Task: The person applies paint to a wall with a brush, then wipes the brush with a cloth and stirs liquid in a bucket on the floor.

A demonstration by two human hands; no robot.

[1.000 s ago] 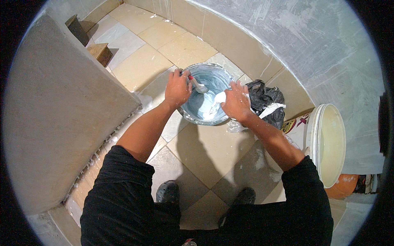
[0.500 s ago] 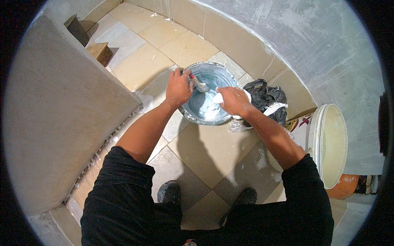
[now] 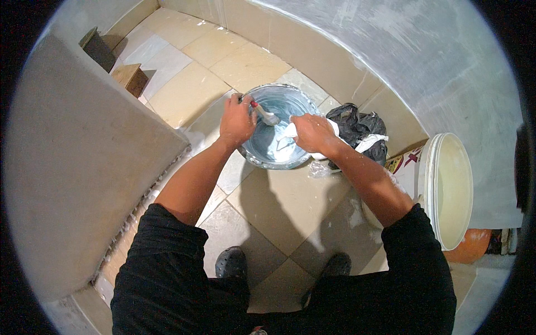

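A round blue-grey basin (image 3: 262, 158) stands on the tiled floor in front of me, its rim crusted with white and a white wet mix (image 3: 282, 149) in its bottom. My left hand (image 3: 238, 120), at the basin's left rim, is closed round what looks like a paintbrush (image 3: 269, 118) with a red part on its handle; its pale end hangs inside the basin. My right hand (image 3: 314, 134) grips a white plastic bag (image 3: 289, 132) over the basin's right side. The bag's mouth points down toward the white mix, and my fingers hide much of it.
Black plastic bags (image 3: 357, 127) lie crumpled right of the basin, beside a clear plastic scrap (image 3: 321, 169). A large white bucket (image 3: 427, 173) lies on its side farther right, near an orange object (image 3: 469, 245). A grey partition (image 3: 100, 156) rises at left; a wooden block (image 3: 131, 79) sits behind it.
The whole scene has shifted slightly left and up in the picture. Both hands keep their holds over the basin, and the white bag's lower end hangs a little farther down into it.
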